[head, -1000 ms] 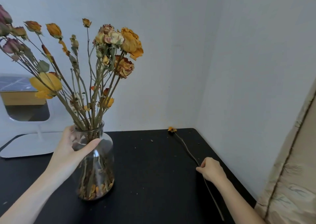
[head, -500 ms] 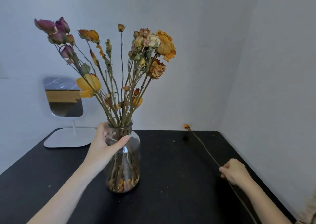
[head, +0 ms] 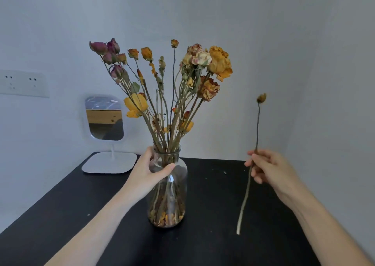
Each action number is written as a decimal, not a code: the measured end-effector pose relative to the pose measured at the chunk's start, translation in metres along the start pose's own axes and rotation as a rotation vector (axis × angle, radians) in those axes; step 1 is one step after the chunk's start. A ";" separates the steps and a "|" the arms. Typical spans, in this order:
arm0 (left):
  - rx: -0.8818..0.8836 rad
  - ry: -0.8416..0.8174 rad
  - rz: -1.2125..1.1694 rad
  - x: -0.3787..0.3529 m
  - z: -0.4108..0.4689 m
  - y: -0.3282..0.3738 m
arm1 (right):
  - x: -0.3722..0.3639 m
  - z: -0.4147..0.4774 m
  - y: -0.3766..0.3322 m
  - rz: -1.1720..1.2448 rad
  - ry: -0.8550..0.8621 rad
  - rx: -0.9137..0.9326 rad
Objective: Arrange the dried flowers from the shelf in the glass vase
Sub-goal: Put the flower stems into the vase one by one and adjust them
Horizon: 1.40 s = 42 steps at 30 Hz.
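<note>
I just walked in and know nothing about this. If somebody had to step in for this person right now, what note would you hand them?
The left hand grips the neck of the vase, which stands upright on the table.
The right hand pinches one stem, held upright in the air to the right of the vase, bud on top.
Done: a full bunch of flowers already stands in the vase.
Left: lift the held stem's lower end over the vase mouth, slide it in among the others, then let go with both hands.
</note>
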<state>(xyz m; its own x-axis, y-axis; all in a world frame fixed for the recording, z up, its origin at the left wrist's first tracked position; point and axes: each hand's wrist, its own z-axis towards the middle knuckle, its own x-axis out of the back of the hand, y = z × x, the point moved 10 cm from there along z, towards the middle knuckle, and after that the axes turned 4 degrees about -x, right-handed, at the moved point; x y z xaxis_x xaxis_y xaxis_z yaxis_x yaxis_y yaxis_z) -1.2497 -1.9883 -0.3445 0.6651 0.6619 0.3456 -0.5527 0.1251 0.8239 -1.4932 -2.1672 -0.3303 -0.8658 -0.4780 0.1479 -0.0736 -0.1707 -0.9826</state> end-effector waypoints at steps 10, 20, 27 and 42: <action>0.024 -0.082 0.103 0.003 0.006 -0.001 | -0.047 -0.036 -0.125 0.227 0.029 0.492; 0.102 -0.065 -0.077 -0.006 -0.005 -0.009 | -0.073 -0.055 -0.165 0.244 0.039 0.706; 0.090 -0.041 -0.065 -0.005 -0.006 -0.009 | -0.092 -0.058 -0.164 0.202 0.002 0.736; 0.067 -0.006 -0.058 -0.004 -0.008 -0.009 | -0.118 -0.055 -0.139 -0.065 -0.061 0.711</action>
<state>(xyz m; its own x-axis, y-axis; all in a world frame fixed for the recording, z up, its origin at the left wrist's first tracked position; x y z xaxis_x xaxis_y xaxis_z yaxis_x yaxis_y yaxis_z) -1.2514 -1.9862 -0.3564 0.6983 0.6505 0.2989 -0.4786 0.1137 0.8706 -1.4081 -2.0396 -0.2174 -0.8399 -0.4916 0.2300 0.2343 -0.7106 -0.6634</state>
